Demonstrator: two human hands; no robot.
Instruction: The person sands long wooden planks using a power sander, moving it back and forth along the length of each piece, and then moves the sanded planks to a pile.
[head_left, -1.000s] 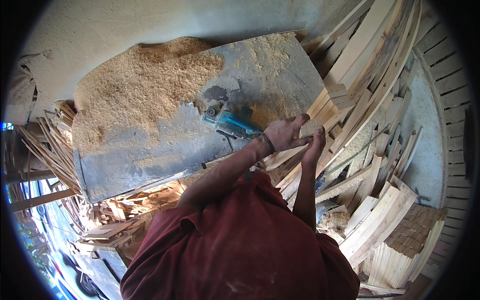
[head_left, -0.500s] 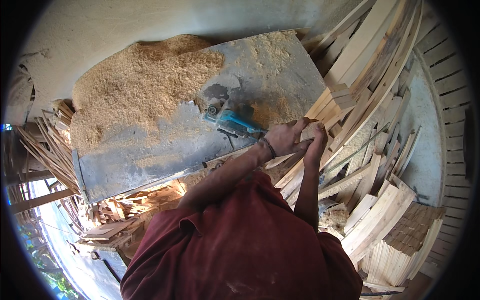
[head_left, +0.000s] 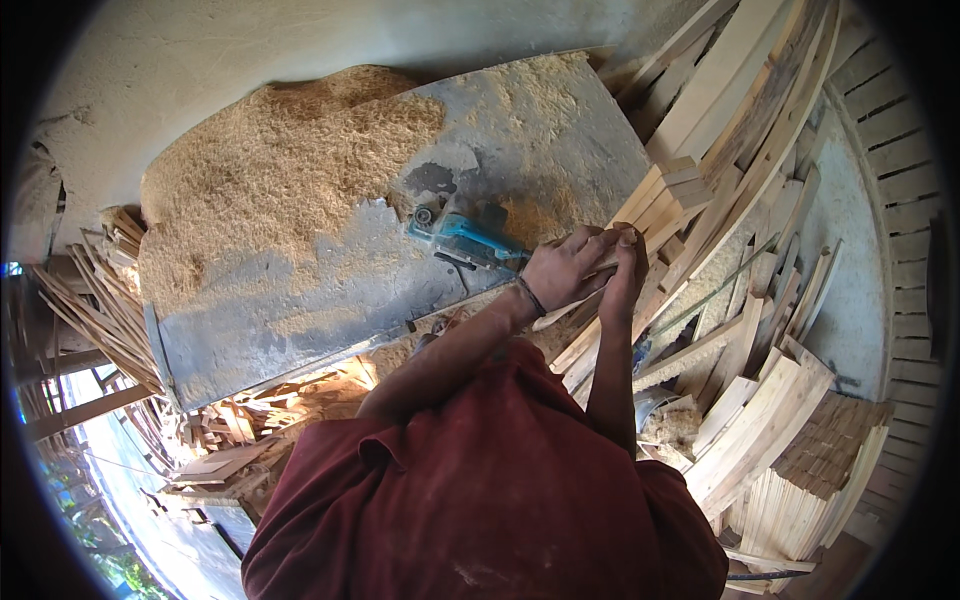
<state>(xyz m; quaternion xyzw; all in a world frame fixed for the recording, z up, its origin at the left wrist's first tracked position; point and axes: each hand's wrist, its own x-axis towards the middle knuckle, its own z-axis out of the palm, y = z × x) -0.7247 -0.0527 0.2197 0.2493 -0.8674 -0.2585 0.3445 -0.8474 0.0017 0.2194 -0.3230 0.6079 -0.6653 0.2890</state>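
Both hands are closed on a small wooden piece (head_left: pixel 606 262) just past the right end of the workbench. My left hand (head_left: pixel 565 270), with a dark band on its wrist, grips it from the left, knuckles up. From the other side, my right hand (head_left: pixel 624 278) wraps round it with its fingertips curled at the far end. Only a narrow strip of the wood shows between the fingers; the rest is hidden. Left of my left hand, a teal electric planer (head_left: pixel 470 240) lies on the grey benchtop, its handle end close to my knuckles.
A large heap of wood shavings (head_left: pixel 280 180) covers the back left of the workbench (head_left: pixel 350 345). Stacked squared lumber (head_left: pixel 660 200) and long boards (head_left: pixel 745 130) lean close on the right. Thin strips (head_left: pixel 100 310) pile up at the left, and offcuts (head_left: pixel 240 415) lie below the bench.
Both hands have shifted slightly up and left with the wooden piece. It has turned, so its broad face no longer shows, and my fingers lie closer together over it.
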